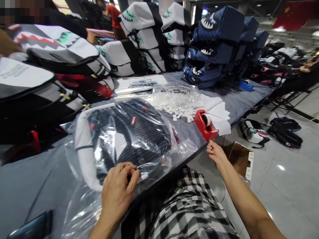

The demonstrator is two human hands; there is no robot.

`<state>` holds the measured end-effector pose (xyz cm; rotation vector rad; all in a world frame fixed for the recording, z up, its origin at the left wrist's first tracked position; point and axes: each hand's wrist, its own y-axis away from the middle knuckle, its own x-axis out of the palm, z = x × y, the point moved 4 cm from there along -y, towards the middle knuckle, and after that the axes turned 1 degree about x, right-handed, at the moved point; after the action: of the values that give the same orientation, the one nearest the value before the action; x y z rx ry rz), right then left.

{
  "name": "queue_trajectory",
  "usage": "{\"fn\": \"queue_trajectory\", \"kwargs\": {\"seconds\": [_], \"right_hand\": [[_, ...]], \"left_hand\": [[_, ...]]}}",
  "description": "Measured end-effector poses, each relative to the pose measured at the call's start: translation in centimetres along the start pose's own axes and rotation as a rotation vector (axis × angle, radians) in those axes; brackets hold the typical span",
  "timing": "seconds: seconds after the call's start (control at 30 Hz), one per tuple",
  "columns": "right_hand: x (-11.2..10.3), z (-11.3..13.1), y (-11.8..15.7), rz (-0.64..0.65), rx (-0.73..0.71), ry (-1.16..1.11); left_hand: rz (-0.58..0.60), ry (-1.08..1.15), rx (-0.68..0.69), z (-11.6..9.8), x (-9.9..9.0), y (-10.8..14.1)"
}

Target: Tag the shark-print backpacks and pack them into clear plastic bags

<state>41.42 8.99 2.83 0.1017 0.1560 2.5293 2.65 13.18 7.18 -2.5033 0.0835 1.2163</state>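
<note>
A black-and-white backpack [104, 132] lies on the table before me inside a clear plastic bag [152, 156]. My left hand [119, 182] rests at the near edge of it, thumb and fingers pinching the bag's film. Off to the right, a red tape dispenser [203, 127] with a roll of tape [206, 119] stands near the table's edge. Just below its cutter end is my right hand [215, 152], its fingers pressed together. Whatever they pinch is too small or too clear to make out.
Small white tags [179, 111] lie heaped behind the bag. Stacked white backpacks [147, 38] and blue backpacks [216, 30] line the back; more bags [62, 46] crowd the left. A dark phone [35, 225] lies near left. An open carton [238, 157] stands below the table.
</note>
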Motion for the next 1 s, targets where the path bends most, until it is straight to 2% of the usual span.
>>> {"fn": "queue_trajectory", "kwargs": {"seconds": [0.1,0.17,0.23,0.3,0.37,0.43,0.53,0.6,0.73,0.8,0.87,1.0], "right_hand": [[4.8,0.9,2.5,0.291,0.076,-0.060],[7.6,3.5,3.5,0.536,0.004,-0.053],[10.4,6.5,3.7,0.810,-0.172,0.099],[13.7,8.7,3.6,1.096,-0.364,0.356],[17.0,9.7,3.5,1.358,-0.526,0.598],[19.8,9.8,3.5,1.509,-0.696,0.798],[22.7,9.1,3.3,1.523,-0.880,1.109],[23.6,8.6,2.5,1.444,-0.878,1.260],[23.0,8.7,0.3,1.155,-0.742,1.308],[21.8,9.0,0.3,1.027,-0.756,1.269],[20.9,9.0,1.6,1.036,-0.810,1.220],[20.6,7.5,4.9,1.193,-0.839,1.317]], "left_hand": [[-0.001,0.030,-0.010,-0.9,-0.1,0.1],[-0.009,0.019,-0.031,-1.4,-0.2,0.0],[-0.017,-0.003,-0.050,-1.7,-0.3,-0.2],[-0.014,-0.016,-0.071,-1.9,-0.4,-0.3],[0.002,-0.016,-0.089,-2.0,-0.5,-0.3],[0.013,-0.010,-0.099,-2.0,-0.5,-0.3],[0.017,-0.007,-0.088,-1.8,-0.5,-0.3],[0.027,-0.007,-0.064,-1.7,-0.5,-0.2],[0.048,-0.003,-0.044,-1.4,-0.4,0.0],[0.042,0.001,-0.039,-1.3,-0.3,0.0],[0.035,0.012,-0.031,-1.4,-0.3,-0.1],[0.068,0.069,-0.018,-1.5,-0.8,-0.2]]}}
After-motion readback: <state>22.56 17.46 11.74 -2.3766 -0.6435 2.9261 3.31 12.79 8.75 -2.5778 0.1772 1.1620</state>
